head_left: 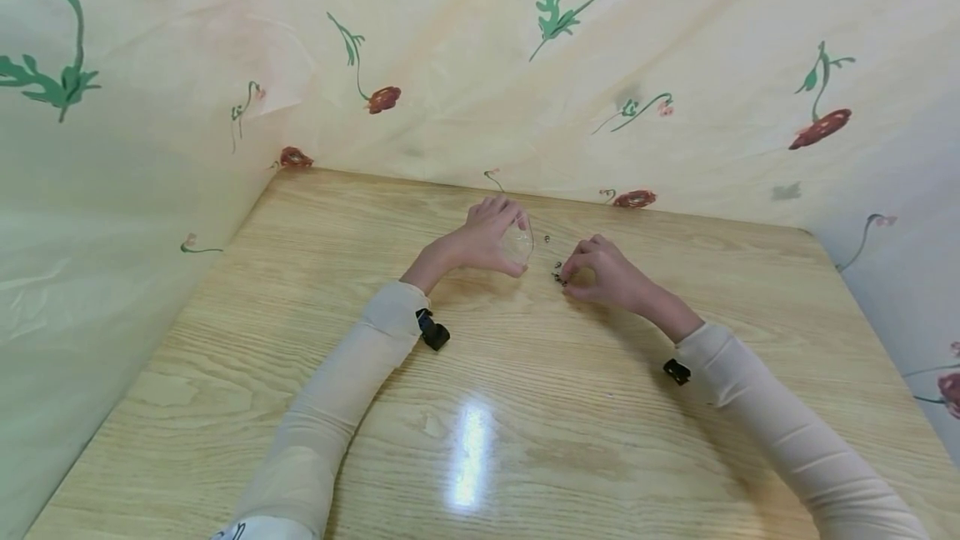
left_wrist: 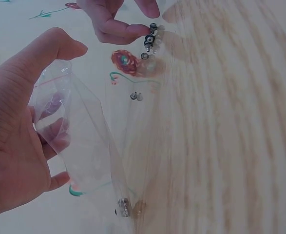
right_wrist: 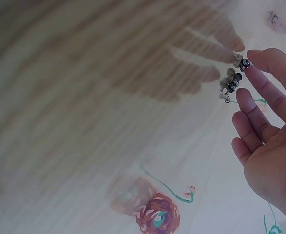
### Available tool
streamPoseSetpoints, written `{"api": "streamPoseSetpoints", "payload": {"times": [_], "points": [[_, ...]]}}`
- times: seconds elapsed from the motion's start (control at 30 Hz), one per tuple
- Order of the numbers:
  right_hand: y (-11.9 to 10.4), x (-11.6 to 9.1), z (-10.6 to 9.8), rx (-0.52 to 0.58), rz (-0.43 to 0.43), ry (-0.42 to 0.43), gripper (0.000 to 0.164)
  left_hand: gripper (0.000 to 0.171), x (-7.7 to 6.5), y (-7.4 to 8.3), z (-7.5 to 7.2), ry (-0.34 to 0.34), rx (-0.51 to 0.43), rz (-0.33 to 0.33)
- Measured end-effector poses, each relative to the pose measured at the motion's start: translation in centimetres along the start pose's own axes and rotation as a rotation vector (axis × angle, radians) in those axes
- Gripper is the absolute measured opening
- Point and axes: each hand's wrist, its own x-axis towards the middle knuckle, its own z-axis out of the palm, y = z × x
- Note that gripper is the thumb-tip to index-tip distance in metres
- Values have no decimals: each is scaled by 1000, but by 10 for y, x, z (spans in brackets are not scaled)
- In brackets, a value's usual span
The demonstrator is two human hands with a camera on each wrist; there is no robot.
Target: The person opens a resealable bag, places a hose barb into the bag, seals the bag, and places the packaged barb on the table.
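Okay, nearest on my head feed, two cream fabric sleeves (head_left: 322,407) reach in over a glossy, pale wood-grain table (head_left: 570,432), each with a small black plastic wrist mount (head_left: 433,330) by the cuff. Beyond them, I have the right hand (head_left: 611,277) low over the tabletop, thumb and forefinger slightly parted at a little pile of silvery-black, screw-like metal fasteners (head_left: 558,277); I can't tell whether the tips have any grip on one. The pile lies just off those fingertips, on the side towards the left hand (head_left: 483,240), and strings out in a short row running away from me; which way each piece points is too small to read. The right hand is clearly the nearer one, and I judge the next move turns on that. Across from it, the left hand curves round a clear, thin plastic bag (head_left: 519,246), holding it near the pile. One fastener (left_wrist: 123,208) shows at the bag's film, inside or behind, I can't say. Slightly farther out, a lone fastener (head_left: 547,238) sits between bag and right hand. Last comes the cream, flower-printed sheeting (head_left: 450,40).
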Motion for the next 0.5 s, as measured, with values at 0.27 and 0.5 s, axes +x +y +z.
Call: {"api": "streamPoseSetpoints", "payload": {"times": [0.27, 0.5], "points": [[0, 0, -1, -6, 21, -19, 7, 60, 0, 2, -1, 0, 6, 4], [1, 1, 0, -19, 2, -14, 6, 61, -1, 3, -2, -6, -4, -1]]}}
